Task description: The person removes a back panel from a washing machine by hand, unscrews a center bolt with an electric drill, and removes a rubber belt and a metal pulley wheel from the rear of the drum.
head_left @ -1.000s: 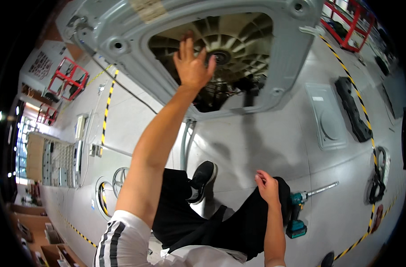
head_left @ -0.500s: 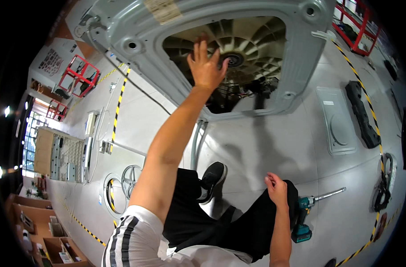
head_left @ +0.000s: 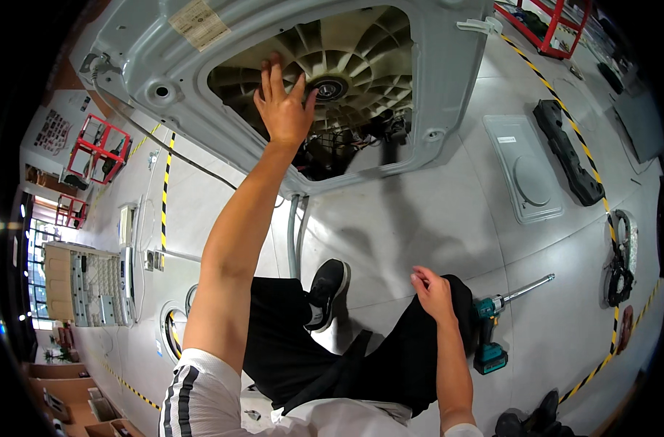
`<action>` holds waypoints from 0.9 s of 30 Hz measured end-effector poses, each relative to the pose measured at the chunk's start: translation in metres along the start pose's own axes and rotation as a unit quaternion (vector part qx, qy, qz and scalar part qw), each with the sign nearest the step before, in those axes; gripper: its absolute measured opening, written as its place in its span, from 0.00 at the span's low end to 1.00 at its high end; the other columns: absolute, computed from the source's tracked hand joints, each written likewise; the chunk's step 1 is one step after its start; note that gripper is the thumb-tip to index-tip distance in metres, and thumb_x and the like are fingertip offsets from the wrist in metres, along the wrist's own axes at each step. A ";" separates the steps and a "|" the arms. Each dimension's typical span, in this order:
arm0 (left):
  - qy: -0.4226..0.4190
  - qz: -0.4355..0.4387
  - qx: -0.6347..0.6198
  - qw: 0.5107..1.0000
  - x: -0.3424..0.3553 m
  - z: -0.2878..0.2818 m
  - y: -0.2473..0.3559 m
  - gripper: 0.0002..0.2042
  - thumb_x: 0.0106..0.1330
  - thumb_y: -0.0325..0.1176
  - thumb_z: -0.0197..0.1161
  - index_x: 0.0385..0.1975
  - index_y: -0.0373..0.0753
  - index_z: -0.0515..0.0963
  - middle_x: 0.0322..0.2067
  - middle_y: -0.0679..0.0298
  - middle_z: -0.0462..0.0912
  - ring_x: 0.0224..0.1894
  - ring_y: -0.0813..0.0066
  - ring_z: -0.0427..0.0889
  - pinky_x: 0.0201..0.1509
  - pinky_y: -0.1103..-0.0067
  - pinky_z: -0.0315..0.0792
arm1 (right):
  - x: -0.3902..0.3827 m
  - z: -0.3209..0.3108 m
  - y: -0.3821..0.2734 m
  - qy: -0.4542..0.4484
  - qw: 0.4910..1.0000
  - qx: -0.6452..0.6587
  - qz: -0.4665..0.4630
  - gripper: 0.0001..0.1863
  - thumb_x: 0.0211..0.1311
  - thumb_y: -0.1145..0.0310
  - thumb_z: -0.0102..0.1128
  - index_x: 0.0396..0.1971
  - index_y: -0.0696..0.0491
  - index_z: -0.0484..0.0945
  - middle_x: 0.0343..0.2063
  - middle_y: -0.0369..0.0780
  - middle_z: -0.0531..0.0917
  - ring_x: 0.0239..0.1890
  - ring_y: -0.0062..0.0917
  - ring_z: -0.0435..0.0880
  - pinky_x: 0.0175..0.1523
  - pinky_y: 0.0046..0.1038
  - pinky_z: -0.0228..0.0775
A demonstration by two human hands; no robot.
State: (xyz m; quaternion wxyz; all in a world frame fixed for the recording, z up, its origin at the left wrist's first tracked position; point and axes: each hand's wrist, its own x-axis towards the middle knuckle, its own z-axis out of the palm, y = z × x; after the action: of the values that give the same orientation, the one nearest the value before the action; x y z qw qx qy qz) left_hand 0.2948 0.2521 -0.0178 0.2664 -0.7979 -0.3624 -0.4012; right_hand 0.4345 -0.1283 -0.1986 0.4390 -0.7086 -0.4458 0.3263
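Observation:
Through the large opening in a grey washing machine cabinet panel (head_left: 426,95), a ribbed cream tub (head_left: 375,54) shows, with a dark round hub (head_left: 327,89) near its middle. My left hand (head_left: 284,116) reaches into this opening, fingers spread against or just before the ribs left of the hub; contact is hard to tell. It holds nothing. My right hand (head_left: 435,295) is by my right knee, fingers loosely bent, with nothing seen in it. Close to that knee, a teal-and-black cordless power tool (head_left: 488,331) with a long socket extension lies on the floor.
A grey cover panel (head_left: 525,171) and a long black part (head_left: 568,153) lie on the right. A grey hose (head_left: 293,237) hangs below the cabinet; a cable (head_left: 182,158) runs from its left side. Black shoes (head_left: 528,416) show at lower right. Red carts stand farther back.
The whole view has shifted, so the cabinet and my hands appear farther left. My left hand stays near the hub with its fingers spread. More of the black shoes shows at lower right.

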 end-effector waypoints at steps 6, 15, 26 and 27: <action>-0.011 0.000 -0.002 1.000 0.000 -0.005 0.002 0.16 0.49 0.39 0.69 0.39 0.46 0.82 0.64 0.55 0.56 0.66 0.55 0.54 0.56 0.57 0.58 | -0.001 0.002 0.005 0.007 1.000 -0.014 -0.017 0.12 0.57 0.70 0.59 0.40 0.59 0.77 0.29 0.46 0.83 0.33 0.33 0.84 0.37 0.26 0.74; -0.024 0.004 0.012 1.000 0.000 -0.007 0.003 0.16 0.50 0.39 0.68 0.41 0.46 0.81 0.65 0.56 0.55 0.66 0.56 0.53 0.56 0.57 0.58 | -0.003 0.001 0.006 0.023 1.000 -0.009 -0.015 0.12 0.55 0.68 0.60 0.39 0.55 0.78 0.29 0.44 0.83 0.31 0.36 0.83 0.36 0.30 0.73; -0.071 0.076 -0.026 0.994 0.002 -0.025 -0.013 0.24 0.50 0.31 0.64 0.51 0.44 0.74 0.64 0.48 0.52 0.66 0.48 0.54 0.58 0.59 0.61 | 0.000 0.003 0.004 0.010 1.000 0.011 -0.001 0.12 0.56 0.67 0.59 0.39 0.56 0.77 0.30 0.44 0.83 0.32 0.37 0.82 0.38 0.31 0.73; -0.070 0.086 -0.047 0.993 0.000 -0.027 -0.013 0.23 0.50 0.31 0.64 0.50 0.42 0.74 0.64 0.49 0.53 0.66 0.49 0.54 0.57 0.59 0.62 | -0.001 0.001 0.006 0.010 1.000 -0.001 -0.001 0.12 0.57 0.66 0.58 0.40 0.55 0.77 0.31 0.44 0.83 0.33 0.37 0.82 0.39 0.31 0.73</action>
State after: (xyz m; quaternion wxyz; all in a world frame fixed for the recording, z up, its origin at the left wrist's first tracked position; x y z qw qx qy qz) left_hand 0.2724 0.2403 -0.0012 0.2363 -0.8638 -0.2913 -0.3364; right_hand 0.4353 -0.1296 -0.2044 0.4432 -0.7120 -0.4422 0.3180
